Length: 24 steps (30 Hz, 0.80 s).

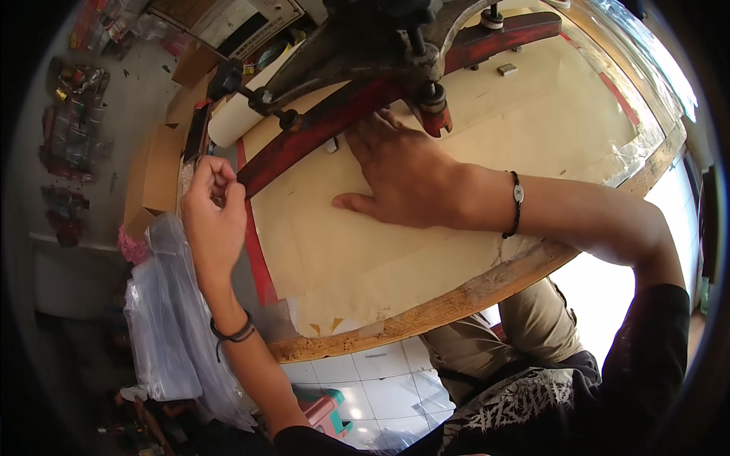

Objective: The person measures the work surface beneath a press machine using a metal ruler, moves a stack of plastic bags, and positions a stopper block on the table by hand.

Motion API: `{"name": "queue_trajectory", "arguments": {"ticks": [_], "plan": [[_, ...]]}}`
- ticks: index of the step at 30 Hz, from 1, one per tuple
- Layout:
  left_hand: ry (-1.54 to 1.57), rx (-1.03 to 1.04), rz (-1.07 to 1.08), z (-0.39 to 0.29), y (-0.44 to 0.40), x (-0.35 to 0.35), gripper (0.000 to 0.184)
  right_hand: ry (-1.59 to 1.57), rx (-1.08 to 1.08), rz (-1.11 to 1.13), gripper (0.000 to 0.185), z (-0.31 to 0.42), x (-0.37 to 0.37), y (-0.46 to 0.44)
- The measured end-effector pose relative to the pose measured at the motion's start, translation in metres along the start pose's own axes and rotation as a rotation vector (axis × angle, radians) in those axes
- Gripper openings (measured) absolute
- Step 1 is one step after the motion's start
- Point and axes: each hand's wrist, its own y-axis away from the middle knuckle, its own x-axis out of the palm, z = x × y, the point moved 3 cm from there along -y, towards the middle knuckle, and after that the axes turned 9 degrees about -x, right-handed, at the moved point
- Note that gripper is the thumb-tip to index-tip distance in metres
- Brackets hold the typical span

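My right hand [414,178] lies flat on a cream-coloured sheet [471,220], thumb stretched to the left. Its fingertips reach beneath a long red bar [319,129] and are partly hidden there. At the bar's lower left end is my left hand [215,220], its fingers curled in with thumb and forefinger close together. Whether anything small sits in that pinch, or whether it touches the bar, I cannot tell. The red bar is carried by a dark metal bracket [334,57] with several knobs and bolts. A small metal block [332,144] rests beside my right fingers.
The wooden table edge [426,319] curves along the near side. Clear plastic bags [163,327] hang at the left, below a cardboard box [152,171]. A white roll [236,114] lies behind the bar. Another small metal block [507,69] sits farther back. Packets hang on the wall.
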Motion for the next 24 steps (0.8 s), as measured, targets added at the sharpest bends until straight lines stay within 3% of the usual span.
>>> {"name": "queue_trajectory", "arguments": {"ticks": [2,6,9,13,16,18,20,24], "plan": [[0.168,0.175,-0.113,-0.016,0.009,0.01,0.005,-0.001,-0.005,-0.013,0.086,0.0,0.0,0.0],[0.168,0.374,0.101,-0.041,0.022,0.029,0.004,0.025,-0.017,-0.074,0.085,0.001,0.001,0.002],[0.439,0.326,0.376,-0.016,0.013,0.023,0.005,0.021,-0.045,-0.107,0.085,0.0,0.004,0.002],[1.344,0.123,0.338,0.015,-0.005,-0.012,0.015,-0.011,-0.053,-0.131,0.084,-0.003,0.008,0.002],[1.395,0.073,0.436,0.019,-0.004,-0.004,0.016,-0.009,-0.043,-0.145,0.083,-0.002,0.008,0.002],[0.749,0.136,0.348,0.019,0.004,0.011,0.017,-0.018,-0.034,-0.148,0.082,-0.001,0.012,0.002],[0.075,0.446,0.21,-0.033,0.021,0.034,0.018,-0.018,-0.025,-0.13,0.082,-0.002,0.011,0.002],[-0.092,0.301,0.218,-0.052,0.026,0.062,0.026,0.003,-0.032,-0.138,0.08,-0.001,0.01,0.003]]}}
